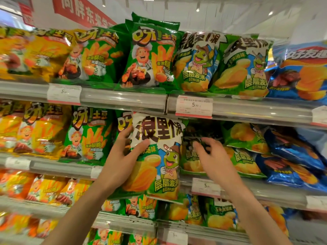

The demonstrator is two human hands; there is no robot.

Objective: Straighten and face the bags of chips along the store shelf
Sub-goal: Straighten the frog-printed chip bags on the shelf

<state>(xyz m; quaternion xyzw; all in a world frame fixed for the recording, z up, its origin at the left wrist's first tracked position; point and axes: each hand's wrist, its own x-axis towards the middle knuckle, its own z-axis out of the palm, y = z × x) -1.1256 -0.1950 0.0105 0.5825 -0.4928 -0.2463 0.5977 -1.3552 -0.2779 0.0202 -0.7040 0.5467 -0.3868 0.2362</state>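
Nearest to us, our left hand grips the green-and-white wavy-chip bag by its left edge, thumb across the front and fingers wrapped behind, holding it upright out in front of the middle shelf rail. At three o'clock from it, our right hand reaches into the shelf with fingers bent onto the crumpled top of a slumped green bag; whether it pinches the film or only presses it, we cannot tell.

The held bag looks light, puffed with air, its foil slick and its contents brittle, so we judge it best taken by the side seams or the top crimp rather than squeezed across the belly.

Further back, at four o'clock, more green bags and blue bags lie tipped over on one another. At twelve o'clock, on the upper shelf, the green fries bag and its neighbours stand upright and faced above a price tag.
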